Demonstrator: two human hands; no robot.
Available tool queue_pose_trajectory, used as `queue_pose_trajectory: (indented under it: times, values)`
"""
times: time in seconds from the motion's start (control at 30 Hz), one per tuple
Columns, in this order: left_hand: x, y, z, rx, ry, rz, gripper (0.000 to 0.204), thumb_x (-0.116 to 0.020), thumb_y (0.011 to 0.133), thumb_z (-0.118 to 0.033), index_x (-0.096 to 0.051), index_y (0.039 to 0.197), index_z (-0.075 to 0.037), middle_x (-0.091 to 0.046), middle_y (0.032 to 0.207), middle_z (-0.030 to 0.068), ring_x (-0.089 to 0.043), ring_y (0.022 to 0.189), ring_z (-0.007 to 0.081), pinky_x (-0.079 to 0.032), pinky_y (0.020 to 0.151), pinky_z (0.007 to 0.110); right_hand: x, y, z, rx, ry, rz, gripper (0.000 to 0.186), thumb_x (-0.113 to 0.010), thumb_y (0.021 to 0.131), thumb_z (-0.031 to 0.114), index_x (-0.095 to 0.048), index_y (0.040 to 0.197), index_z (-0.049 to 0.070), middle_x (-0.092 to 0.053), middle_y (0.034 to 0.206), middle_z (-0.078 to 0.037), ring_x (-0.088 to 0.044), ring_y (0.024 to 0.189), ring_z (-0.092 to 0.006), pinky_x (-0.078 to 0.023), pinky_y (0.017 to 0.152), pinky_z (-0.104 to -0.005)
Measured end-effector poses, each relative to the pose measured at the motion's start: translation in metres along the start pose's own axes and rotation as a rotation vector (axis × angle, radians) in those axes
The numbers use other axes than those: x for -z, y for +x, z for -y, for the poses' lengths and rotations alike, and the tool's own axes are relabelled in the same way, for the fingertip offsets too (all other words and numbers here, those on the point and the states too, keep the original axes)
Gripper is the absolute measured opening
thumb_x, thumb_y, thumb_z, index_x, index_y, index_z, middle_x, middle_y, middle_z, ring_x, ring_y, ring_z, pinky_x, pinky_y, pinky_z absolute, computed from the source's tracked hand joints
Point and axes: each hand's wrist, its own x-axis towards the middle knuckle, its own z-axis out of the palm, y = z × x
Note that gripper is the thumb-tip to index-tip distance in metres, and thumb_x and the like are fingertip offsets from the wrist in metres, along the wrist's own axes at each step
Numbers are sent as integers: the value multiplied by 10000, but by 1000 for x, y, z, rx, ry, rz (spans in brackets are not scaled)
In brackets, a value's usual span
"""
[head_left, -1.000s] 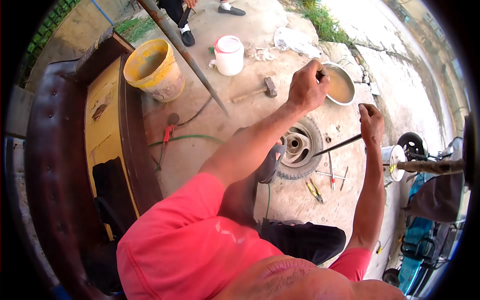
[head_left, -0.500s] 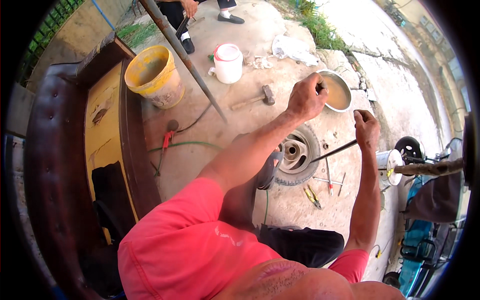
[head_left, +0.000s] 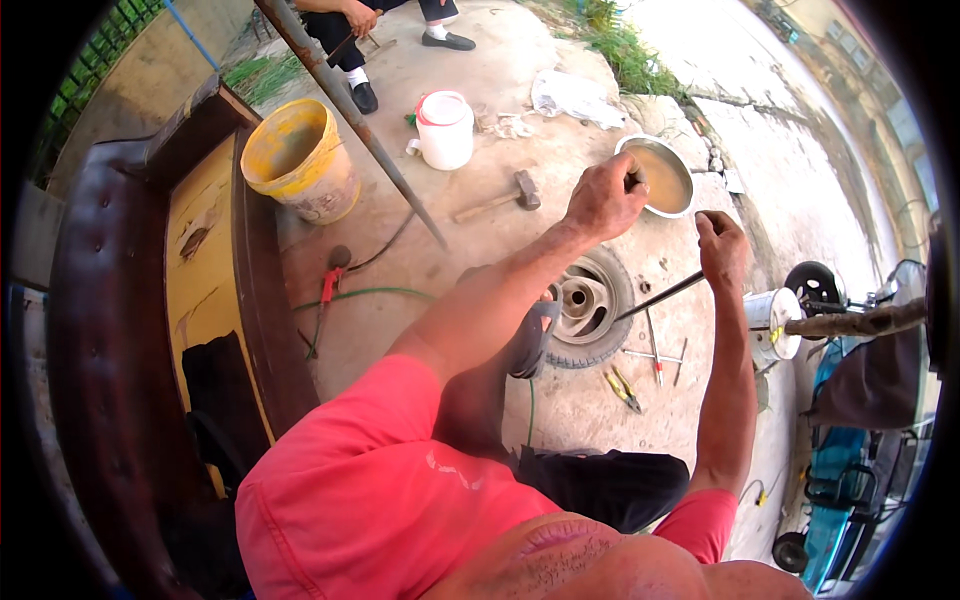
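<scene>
My left hand (head_left: 608, 198) is closed in a pinch in front of a metal bowl of brownish water (head_left: 666, 182); what it holds, if anything, I cannot make out. My right hand (head_left: 720, 245) is also pinched, lower and further right, its contents unclear. Below them a small wheel with a tyre (head_left: 590, 333) lies on the concrete beside my sandalled foot (head_left: 538, 335). A black bar (head_left: 660, 295) slants from the wheel up behind my right wrist. Near it are a T-shaped wrench (head_left: 654, 350), pliers (head_left: 622, 390) and a hammer (head_left: 525, 190).
A brown bench (head_left: 100, 350) is at left, with a yellow bucket (head_left: 300, 165), white container (head_left: 445, 130), leaning metal pole (head_left: 380, 140) and air tool (head_left: 333, 275) nearby. A person (head_left: 355, 20) is at top. A blue vehicle (head_left: 835, 480) and white bucket (head_left: 772, 325) stand at right.
The view has shifted slightly, so the scene and my hands sit a little further left in it. My hands keep their pinched poses, with little other visible movement.
</scene>
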Motion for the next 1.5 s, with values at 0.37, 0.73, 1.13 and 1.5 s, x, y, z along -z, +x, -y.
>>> queue_pose_trajectory:
  times: [0.37, 0.73, 1.13, 1.5]
  values:
    - [-32, 6, 14, 141, -10, 188, 362, -744, 927, -223, -668, 1190, 15, -751, 949, 124, -729, 780, 181, -575, 720, 325, 6, -8, -2, 13, -19, 2, 350, -682, 908, 338, -795, 1074, 52, -784, 990, -186, -757, 903, -334, -584, 855, -416]
    - [-44, 8, -5, 125, -125, 155, 187, -680, 875, -145, -665, 970, 17, -726, 806, 126, -704, 645, 204, -565, 623, 352, 18, -17, -18, 1, -21, -29, 331, -699, 930, 303, -787, 1098, 32, -786, 905, -127, -733, 779, -212, -572, 769, -357]
    - [-37, 5, -8, 206, -56, 200, 202, -681, 879, -173, -683, 986, -1, -750, 872, 151, -727, 799, 277, -563, 766, 397, 14, -15, -5, -21, -5, 8, 390, -660, 918, 353, -780, 1098, 29, -762, 957, -167, -713, 888, -294, -552, 844, -402]
    - [-28, 15, -4, 77, -109, -20, 205, -699, 891, -174, -676, 981, 9, -735, 836, 117, -697, 693, 213, -556, 686, 356, 3, -10, -8, -76, 50, 24, 377, -697, 900, 352, -786, 1106, 49, -772, 930, -185, -753, 875, -311, -570, 834, -399]
